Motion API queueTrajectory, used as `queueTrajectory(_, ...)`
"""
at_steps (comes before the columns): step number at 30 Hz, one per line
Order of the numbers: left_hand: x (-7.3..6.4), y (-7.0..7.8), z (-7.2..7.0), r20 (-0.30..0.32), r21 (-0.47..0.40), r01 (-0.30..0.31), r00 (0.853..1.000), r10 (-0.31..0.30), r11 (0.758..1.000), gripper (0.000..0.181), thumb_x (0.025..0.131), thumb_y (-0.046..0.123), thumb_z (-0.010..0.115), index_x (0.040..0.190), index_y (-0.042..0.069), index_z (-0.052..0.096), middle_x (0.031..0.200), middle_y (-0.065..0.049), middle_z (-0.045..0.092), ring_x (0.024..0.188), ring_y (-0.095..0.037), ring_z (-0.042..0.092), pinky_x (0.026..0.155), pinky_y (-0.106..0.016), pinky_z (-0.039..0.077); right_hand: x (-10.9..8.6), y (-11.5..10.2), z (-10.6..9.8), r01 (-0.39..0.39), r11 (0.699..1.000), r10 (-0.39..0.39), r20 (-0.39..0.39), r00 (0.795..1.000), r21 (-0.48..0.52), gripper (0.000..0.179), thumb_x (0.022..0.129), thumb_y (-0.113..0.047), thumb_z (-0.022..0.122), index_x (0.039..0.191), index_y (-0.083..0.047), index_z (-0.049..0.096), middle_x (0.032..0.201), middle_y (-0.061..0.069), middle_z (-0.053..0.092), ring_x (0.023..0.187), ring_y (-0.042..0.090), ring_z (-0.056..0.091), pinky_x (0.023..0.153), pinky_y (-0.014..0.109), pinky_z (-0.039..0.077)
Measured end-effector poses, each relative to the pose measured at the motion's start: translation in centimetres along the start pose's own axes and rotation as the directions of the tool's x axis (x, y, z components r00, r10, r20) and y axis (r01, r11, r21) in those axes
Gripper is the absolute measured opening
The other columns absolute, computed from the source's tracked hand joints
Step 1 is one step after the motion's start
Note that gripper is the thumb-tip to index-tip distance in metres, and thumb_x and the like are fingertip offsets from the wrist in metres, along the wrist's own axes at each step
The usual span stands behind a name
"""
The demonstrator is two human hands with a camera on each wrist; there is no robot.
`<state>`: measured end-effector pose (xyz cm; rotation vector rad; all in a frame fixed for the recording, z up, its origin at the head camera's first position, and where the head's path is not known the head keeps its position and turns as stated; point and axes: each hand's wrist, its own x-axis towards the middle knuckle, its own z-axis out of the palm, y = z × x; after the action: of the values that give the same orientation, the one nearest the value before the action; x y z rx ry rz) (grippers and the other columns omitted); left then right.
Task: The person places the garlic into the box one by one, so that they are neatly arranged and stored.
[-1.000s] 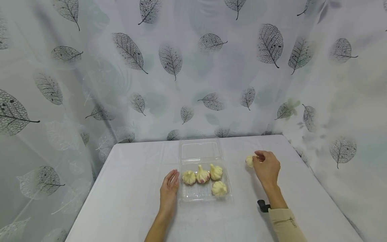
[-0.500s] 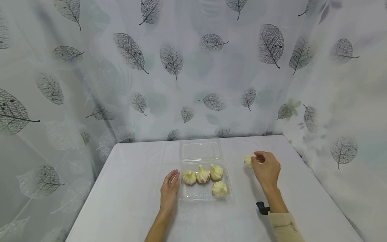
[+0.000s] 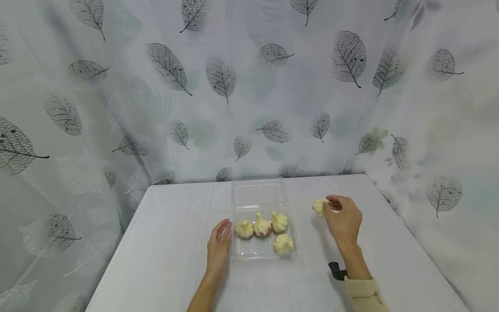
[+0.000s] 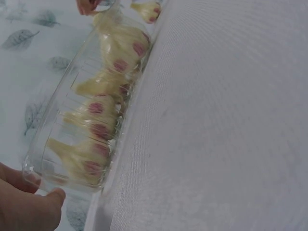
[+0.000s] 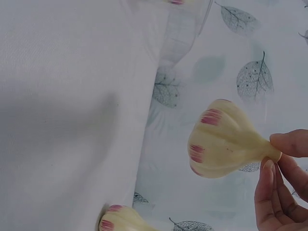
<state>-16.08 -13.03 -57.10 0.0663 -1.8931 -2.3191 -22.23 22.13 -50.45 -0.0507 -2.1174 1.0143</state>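
My right hand (image 3: 345,221) pinches a garlic bulb (image 5: 216,139) by its stem, thumb on one side and fingertips on the other. The bulb is pale yellow with pink streaks and hangs to the left of the hand. A clear plastic clamshell box (image 3: 249,249) stands with its lid folded back, several garlic bulbs (image 3: 262,225) inside. My left hand (image 3: 219,247) lies along the box's left side with fingers extended, fingertips right at its corner in the left wrist view. Another garlic bulb (image 5: 120,219) rests on the table below the right hand, hidden in the head view.
The table (image 3: 175,260) has a white cover. A leaf-printed curtain (image 3: 249,86) hangs behind it and at both sides. A black strap end (image 3: 337,271) sticks out at the right wrist, beside the beige sleeve (image 3: 364,294).
The garlic bulb in my right hand has shifted slightly left toward the box, more of it now showing beside the fingers. The left hand and the box hold still.
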Motion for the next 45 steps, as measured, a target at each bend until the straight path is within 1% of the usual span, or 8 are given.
queueTrajectory(4, -0.1, 0.0, 0.0, 0.003, 0.002, 0.000, 1.000, 0.000, 1.000, 0.051, 0.109, 0.003, 0.049, 0.158, 0.002, 0.034, 0.165, -0.017, 0.036, 0.154, -0.032, 0.034, 0.119, -0.024, 0.038, -0.2, -0.5, -0.2, 0.012, 1.000, -0.012, -0.007, 1.000, -0.003, 0.017, 0.084, -0.001, 0.082, 0.101, 0.000, 0.079, 0.095, 0.013, 0.073, 0.078, 0.027, 0.071, 0.068, 0.020, 0.053)
queueTrajectory(7, -0.1, 0.0, 0.0, 0.005, -0.003, -0.001, 1.000, 0.001, 1.000, 0.051, 0.109, 0.002, 0.049, 0.158, 0.002, 0.034, 0.165, -0.017, 0.035, 0.154, -0.032, 0.033, 0.119, -0.023, 0.038, -0.3, -0.9, -0.2, 0.020, 1.000, -0.020, -0.009, 1.000, 0.011, 0.018, 0.084, 0.000, 0.083, 0.101, 0.000, 0.079, 0.095, 0.013, 0.073, 0.078, 0.026, 0.071, 0.068, 0.021, 0.055)
queueTrajectory(11, 0.0, 0.0, 0.1, 0.007, -0.013, 0.008, 1.000, -0.008, 1.000, 0.051, 0.109, 0.003, 0.050, 0.158, 0.002, 0.033, 0.165, -0.017, 0.035, 0.154, -0.031, 0.033, 0.120, -0.024, 0.037, -0.5, -1.4, -0.1, 0.038, 0.998, -0.037, -0.013, 0.999, 0.043, 0.019, 0.083, 0.003, 0.083, 0.100, 0.000, 0.079, 0.093, 0.013, 0.073, 0.076, 0.028, 0.072, 0.068, 0.006, 0.047)
queueTrajectory(14, 0.0, 0.1, 0.1, 0.010, -0.018, 0.010, 1.000, -0.010, 1.000, 0.051, 0.110, 0.003, 0.050, 0.158, 0.002, 0.033, 0.165, -0.017, 0.034, 0.155, -0.030, 0.032, 0.121, -0.025, 0.036, -0.5, -1.7, 0.0, 0.057, 0.996, -0.056, -0.017, 0.998, 0.065, 0.019, 0.081, 0.006, 0.083, 0.099, 0.001, 0.079, 0.092, 0.014, 0.074, 0.075, 0.030, 0.072, 0.069, 0.001, 0.043)
queueTrajectory(22, 0.0, 0.2, 0.1, 0.010, -0.004, 0.008, 1.000, -0.008, 1.000, 0.051, 0.110, 0.005, 0.050, 0.158, 0.001, 0.033, 0.165, -0.017, 0.034, 0.155, -0.030, 0.033, 0.120, -0.023, 0.036, -1.0, -2.5, 0.1, 0.075, 0.993, -0.075, -0.002, 0.997, 0.096, 0.019, 0.081, 0.006, 0.082, 0.099, 0.000, 0.079, 0.091, 0.012, 0.074, 0.074, 0.028, 0.072, 0.067, 0.007, 0.050)
queueTrajectory(29, 0.0, 0.1, 0.1, 0.001, 0.004, 0.010, 1.000, -0.010, 1.000, 0.050, 0.110, 0.003, 0.048, 0.158, 0.003, 0.034, 0.165, -0.015, 0.036, 0.154, -0.030, 0.034, 0.118, -0.022, 0.038, -1.6, -3.4, 0.2, 0.096, 0.988, -0.098, 0.017, 0.995, 0.120, 0.019, 0.080, 0.007, 0.083, 0.098, 0.001, 0.078, 0.091, 0.012, 0.074, 0.074, 0.027, 0.072, 0.068, 0.001, 0.047)
queueTrajectory(37, 0.0, 0.2, 0.0, 0.014, -0.008, 0.001, 1.000, -0.001, 1.000, 0.051, 0.109, 0.001, 0.048, 0.158, 0.001, 0.033, 0.166, -0.018, 0.034, 0.155, -0.031, 0.032, 0.121, -0.026, 0.035, -2.1, -4.3, 0.4, 0.133, 0.981, -0.136, 0.011, 0.991, 0.143, 0.021, 0.079, 0.008, 0.084, 0.097, -0.001, 0.079, 0.090, 0.010, 0.075, 0.072, 0.025, 0.072, 0.068, 0.006, 0.052)
queueTrajectory(45, 0.1, 0.1, 0.1, 0.004, 0.003, 0.000, 1.000, 0.000, 1.000, 0.050, 0.109, 0.002, 0.048, 0.158, 0.002, 0.033, 0.165, -0.017, 0.035, 0.154, -0.032, 0.033, 0.119, -0.024, 0.037, -2.6, -4.8, 0.4, 0.156, 0.978, -0.162, 0.031, 0.986, 0.136, 0.021, 0.080, 0.007, 0.084, 0.098, -0.001, 0.079, 0.091, 0.010, 0.074, 0.075, 0.024, 0.072, 0.070, 0.002, 0.049)
